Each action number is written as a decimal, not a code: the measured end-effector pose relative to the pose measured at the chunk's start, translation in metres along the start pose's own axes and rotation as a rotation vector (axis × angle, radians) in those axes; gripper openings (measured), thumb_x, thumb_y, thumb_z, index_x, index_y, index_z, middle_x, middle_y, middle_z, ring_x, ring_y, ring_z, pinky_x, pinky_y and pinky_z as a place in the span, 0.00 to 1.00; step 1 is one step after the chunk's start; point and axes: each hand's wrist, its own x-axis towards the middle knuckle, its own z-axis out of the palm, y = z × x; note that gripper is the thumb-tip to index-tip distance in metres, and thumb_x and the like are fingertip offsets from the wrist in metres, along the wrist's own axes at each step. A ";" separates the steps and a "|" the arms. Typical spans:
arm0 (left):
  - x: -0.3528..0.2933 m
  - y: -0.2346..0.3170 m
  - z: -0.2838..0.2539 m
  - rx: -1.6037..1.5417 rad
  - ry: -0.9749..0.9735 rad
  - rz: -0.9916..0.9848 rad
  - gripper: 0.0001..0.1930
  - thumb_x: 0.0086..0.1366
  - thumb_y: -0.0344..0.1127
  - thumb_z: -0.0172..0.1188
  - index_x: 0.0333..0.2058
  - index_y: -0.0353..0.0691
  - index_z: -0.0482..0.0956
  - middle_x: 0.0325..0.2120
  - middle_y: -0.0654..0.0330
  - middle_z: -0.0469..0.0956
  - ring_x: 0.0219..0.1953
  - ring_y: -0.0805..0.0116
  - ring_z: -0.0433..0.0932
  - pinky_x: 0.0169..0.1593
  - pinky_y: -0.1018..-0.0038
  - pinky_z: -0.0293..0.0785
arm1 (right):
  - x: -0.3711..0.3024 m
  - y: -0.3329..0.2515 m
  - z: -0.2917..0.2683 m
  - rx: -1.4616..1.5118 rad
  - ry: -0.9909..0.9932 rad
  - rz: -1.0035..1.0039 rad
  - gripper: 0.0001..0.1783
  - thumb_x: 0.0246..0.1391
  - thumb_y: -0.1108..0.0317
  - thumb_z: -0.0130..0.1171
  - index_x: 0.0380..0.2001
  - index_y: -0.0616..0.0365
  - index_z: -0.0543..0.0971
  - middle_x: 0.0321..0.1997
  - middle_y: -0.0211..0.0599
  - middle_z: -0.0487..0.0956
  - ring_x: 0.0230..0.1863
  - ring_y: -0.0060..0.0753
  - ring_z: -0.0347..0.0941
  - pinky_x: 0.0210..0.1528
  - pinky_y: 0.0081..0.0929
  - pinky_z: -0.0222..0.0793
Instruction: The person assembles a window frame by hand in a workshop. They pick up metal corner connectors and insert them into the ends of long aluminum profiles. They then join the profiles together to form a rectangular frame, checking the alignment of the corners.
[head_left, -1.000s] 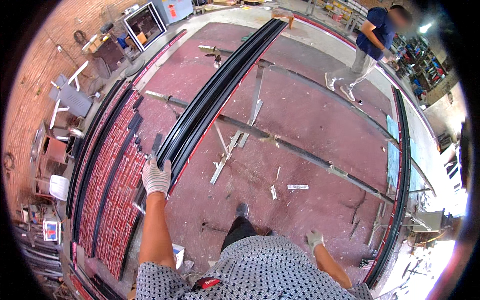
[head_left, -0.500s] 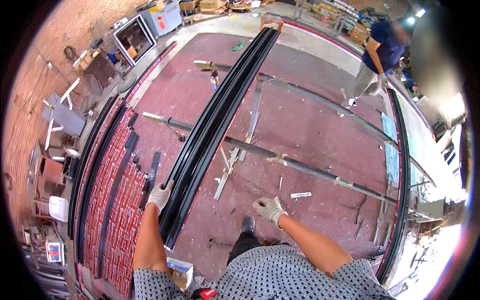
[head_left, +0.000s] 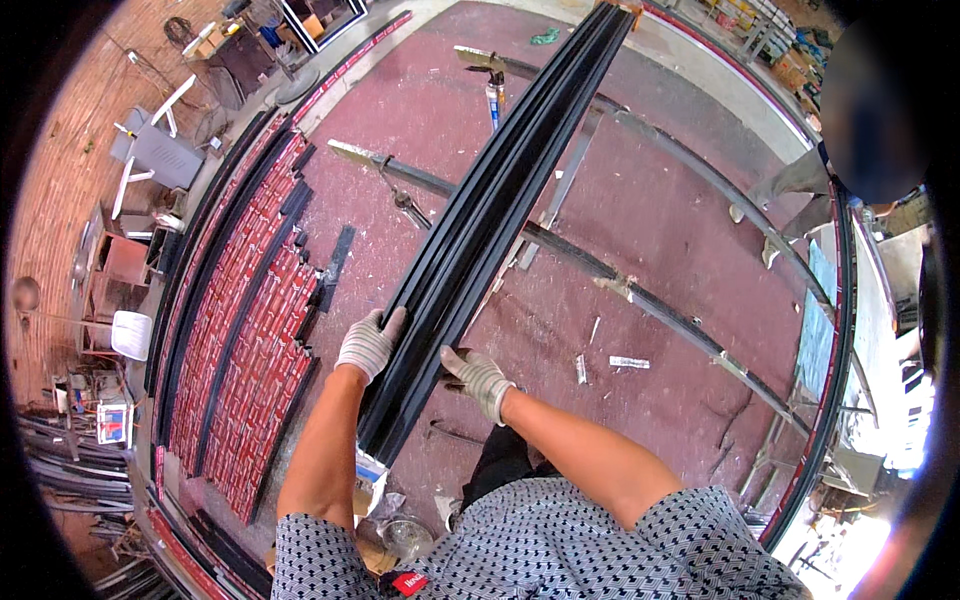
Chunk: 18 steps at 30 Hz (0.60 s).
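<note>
while a maroon floor (head_left: pixel 680 240) spreads out ahead of you, a broad stack of red-printed strips (head_left: pixel 245 400) lies on your left. next comes the bundle of long black profiles (head_left: pixel 500 200), lying across two dark support bars (head_left: pixel 570 250). its near end is close to you, a little left of centre, and its long axis slants away from you toward the far right. the bundle passes between your gloved left hand (head_left: pixel 372 342) and gloved right hand (head_left: pixel 478 382), both near that end. the left hand is the one plainly in contact: it seems closed on the left edge, thumb over the top, though its fingertips are partly hidden. the right hand faces the right edge with fingers partly curled and thumb against or just beside it; i cannot tell whether it grips. past the bundle's left edge, a tool with a blue-and-white can (head_left: pixel 494 100) shows just beside the farther bar, and on the floor, well apart from your right hand, lies a small white strip (head_left: pixel 629 362).
</note>
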 end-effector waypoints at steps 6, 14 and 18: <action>-0.001 0.008 0.002 0.071 0.029 0.010 0.35 0.65 0.63 0.46 0.47 0.31 0.76 0.40 0.35 0.78 0.48 0.40 0.76 0.52 0.57 0.71 | -0.009 0.003 0.000 -0.120 0.211 -0.029 0.33 0.54 0.46 0.64 0.48 0.67 0.75 0.41 0.39 0.79 0.39 0.32 0.76 0.42 0.31 0.75; -0.011 0.012 0.003 0.152 0.112 0.014 0.35 0.65 0.64 0.46 0.44 0.32 0.77 0.36 0.34 0.78 0.45 0.39 0.77 0.50 0.56 0.71 | -0.058 -0.012 -0.014 -0.204 0.333 -0.004 0.45 0.54 0.37 0.59 0.56 0.73 0.67 0.49 0.45 0.76 0.49 0.38 0.74 0.49 0.31 0.73; -0.022 0.021 0.002 0.229 0.137 0.011 0.36 0.65 0.65 0.44 0.46 0.32 0.76 0.36 0.34 0.78 0.44 0.39 0.77 0.50 0.55 0.71 | -0.057 0.015 -0.027 -0.159 0.490 -0.049 0.46 0.56 0.33 0.53 0.57 0.70 0.68 0.49 0.45 0.75 0.48 0.38 0.71 0.53 0.33 0.67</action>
